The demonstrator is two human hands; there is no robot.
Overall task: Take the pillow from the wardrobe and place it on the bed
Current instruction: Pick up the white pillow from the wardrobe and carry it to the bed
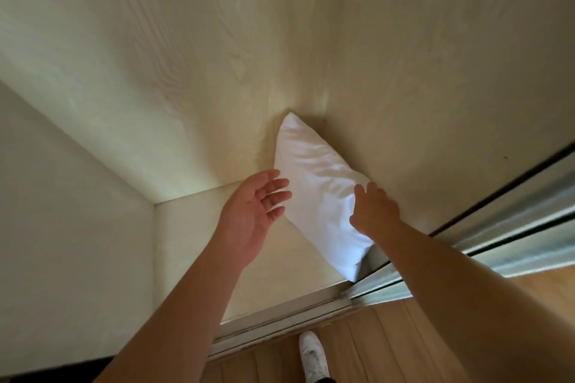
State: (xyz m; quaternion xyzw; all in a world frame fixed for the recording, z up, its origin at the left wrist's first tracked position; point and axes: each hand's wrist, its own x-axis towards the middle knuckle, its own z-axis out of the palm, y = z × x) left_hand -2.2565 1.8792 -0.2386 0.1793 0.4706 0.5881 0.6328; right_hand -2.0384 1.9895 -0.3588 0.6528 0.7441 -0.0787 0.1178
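A white pillow [317, 183] stands on its edge on the floor of the pale wooden wardrobe [193, 56], leaning into the back right corner. My left hand [255, 211] is open, palm facing the pillow's left side, its fingertips just at the fabric. My right hand [375, 211] reaches over the pillow's right edge with its back toward me; its fingers rest on the pillow, and whether they grip it is hidden. The bed is not in view.
The wardrobe's left wall [71, 227] and back panel enclose the space. A metal sliding-door track [280, 317] runs along the front, with the sliding door [513, 218] at the right. Below lie wooden floorboards [389, 345] and a white shoe [312, 357].
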